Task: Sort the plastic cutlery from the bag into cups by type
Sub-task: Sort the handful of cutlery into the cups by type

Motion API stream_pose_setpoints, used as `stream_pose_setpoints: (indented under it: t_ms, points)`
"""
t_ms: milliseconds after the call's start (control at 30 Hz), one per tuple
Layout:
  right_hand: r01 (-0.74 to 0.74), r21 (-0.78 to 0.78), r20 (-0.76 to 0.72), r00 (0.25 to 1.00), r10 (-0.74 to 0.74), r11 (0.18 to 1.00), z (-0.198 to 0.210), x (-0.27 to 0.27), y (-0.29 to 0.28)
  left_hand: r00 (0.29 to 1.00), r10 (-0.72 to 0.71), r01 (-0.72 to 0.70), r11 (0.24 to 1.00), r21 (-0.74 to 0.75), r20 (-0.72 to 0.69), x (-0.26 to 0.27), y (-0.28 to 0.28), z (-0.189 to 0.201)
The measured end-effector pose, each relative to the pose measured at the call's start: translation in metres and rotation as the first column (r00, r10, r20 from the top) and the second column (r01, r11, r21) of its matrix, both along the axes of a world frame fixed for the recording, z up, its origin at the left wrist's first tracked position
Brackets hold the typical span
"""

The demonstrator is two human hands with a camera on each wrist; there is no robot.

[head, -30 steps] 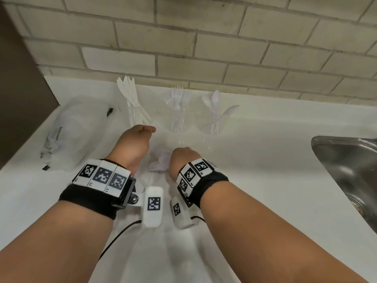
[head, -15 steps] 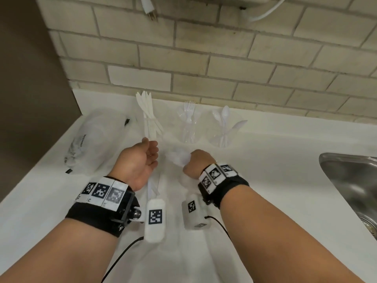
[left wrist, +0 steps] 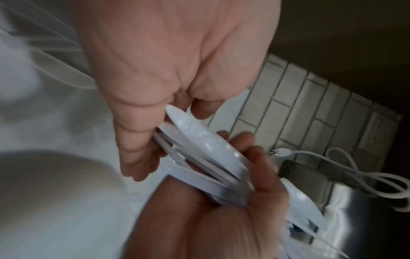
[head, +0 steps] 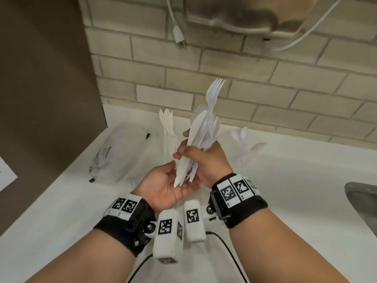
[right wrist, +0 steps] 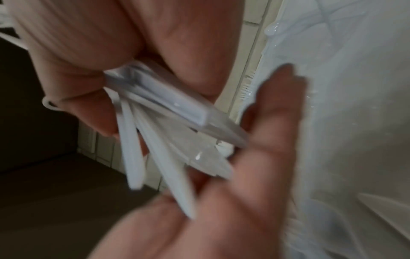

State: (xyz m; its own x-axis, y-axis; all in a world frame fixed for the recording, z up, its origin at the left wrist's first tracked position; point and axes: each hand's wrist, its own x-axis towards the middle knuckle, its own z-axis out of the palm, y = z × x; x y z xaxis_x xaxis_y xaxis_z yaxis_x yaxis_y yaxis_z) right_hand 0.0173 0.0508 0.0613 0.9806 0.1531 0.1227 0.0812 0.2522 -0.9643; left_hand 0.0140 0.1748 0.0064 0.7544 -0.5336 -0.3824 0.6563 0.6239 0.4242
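Cutlery bundle [head: 201,146]: I am seeing a mixed white handful held above the counter [head: 61,211], in front of the cups; one fork is sticking up highest, and a knife blade and more fork tines are fanning out below it.
Right hand [head: 206,160]: I am seeing it wrapped round the middle of the bundle, fingers curled tight on the handles.
Left hand [head: 169,184]: it is lying palm up under the handle ends with fingers loosely spread, touching the tips but not gripping them.
Step in hand: I am judging that one piece is about to be picked out of the bundle; I would be pinching a single handle end with the left hand and drawing it straight along its length, keeping the right grip firm so the rest is not spilling.
Look: thin, glossy, stiff plastic, all one colour, so I am telling types by the heads only.
Bag [head: 116,158]: lying slack on the counter to the left.
Cups: the knife cup [head: 168,137] and the spoon cup [head: 244,148] are standing at the wall; the fork cup is hidden behind the bundle.
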Motion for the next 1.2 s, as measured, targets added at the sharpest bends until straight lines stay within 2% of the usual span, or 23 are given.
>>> stream_pose_setpoints:
  t_ms: [67, 133, 300, 433, 567, 733, 800, 867, 900, 933, 1000, 1067, 1133, 1200]
  points:
    - [0.01, -0.096, 0.004, 1.0, -0.01, 0.995, -0.01, -0.001, 0.002, 0.999, 0.002, 0.0, 0.998, -0.057, 0.042, 0.002, 0.002, 0.001]
    - [0.015, -0.136, -0.012, 1.0, -0.017, 0.991, -0.017, -0.001, 0.004, 0.998, -0.016, 0.019, 0.999, -0.044, 0.068, 0.003, 0.004, 0.002]
    - [0.018, -0.129, -0.029, 0.999, -0.022, 0.992, -0.018, 0.002, 0.003, 0.999, -0.041, 0.038, 0.996, 0.086, 0.034, 0.004, 0.003, 0.004]
    - [0.037, -0.161, -0.01, 0.999, -0.04, 0.986, -0.021, 0.002, 0.006, 0.998, -0.012, 0.009, 0.999, 0.05, 0.055, 0.007, 0.002, 0.007]
    - [0.039, -0.122, -0.026, 0.999, -0.043, 0.992, -0.016, 0.006, 0.002, 0.999, -0.04, 0.038, 0.991, 0.13, 0.013, 0.008, 0.003, 0.004]
    - [0.046, -0.226, 0.005, 0.999, -0.046, 0.973, -0.023, 0.003, 0.007, 0.993, 0.1, -0.104, 0.992, 0.066, 0.066, 0.008, 0.0, 0.01]
    - [0.064, -0.232, 0.003, 0.998, -0.065, 0.971, -0.025, 0.003, 0.011, 0.997, 0.053, -0.06, 0.992, 0.115, 0.063, 0.01, 0.002, 0.008]
    - [0.062, -0.216, 0.003, 0.998, -0.062, 0.975, -0.025, 0.003, 0.011, 0.996, -0.068, 0.052, 0.963, 0.263, 0.052, 0.01, 0.006, 0.014]
    - [0.052, -0.196, 0.002, 0.999, -0.052, 0.979, -0.026, 0.004, 0.009, 0.993, -0.089, 0.055, 0.935, 0.351, 0.083, 0.012, 0.009, 0.016]
    - [0.031, -0.177, 0.012, 0.999, -0.03, 0.984, -0.026, 0.004, 0.006, 0.988, -0.061, -0.005, 0.908, 0.419, 0.144, 0.015, 0.011, 0.02]
    - [-0.011, -0.176, 0.03, 0.999, 0.016, 0.984, -0.026, 0.003, 0.003, 0.942, 0.048, -0.202, 0.872, 0.446, 0.331, 0.021, 0.017, 0.033]
    - [-0.052, -0.198, 0.006, 0.998, 0.055, 0.979, -0.029, 0.001, 0.002, 0.847, 0.098, -0.331, 0.866, 0.375, 0.522, 0.027, 0.021, 0.048]
    - [-0.125, -0.188, -0.044, 0.992, 0.118, 0.974, -0.032, -0.003, 0.003, 0.745, 0.042, -0.377, 0.85, 0.369, 0.665, 0.028, 0.023, 0.064]
    - [-0.201, -0.158, -0.081, 0.978, 0.19, 0.967, -0.035, -0.007, 0.003, 0.675, -0.065, -0.387, 0.817, 0.427, 0.735, 0.027, 0.02, 0.072]
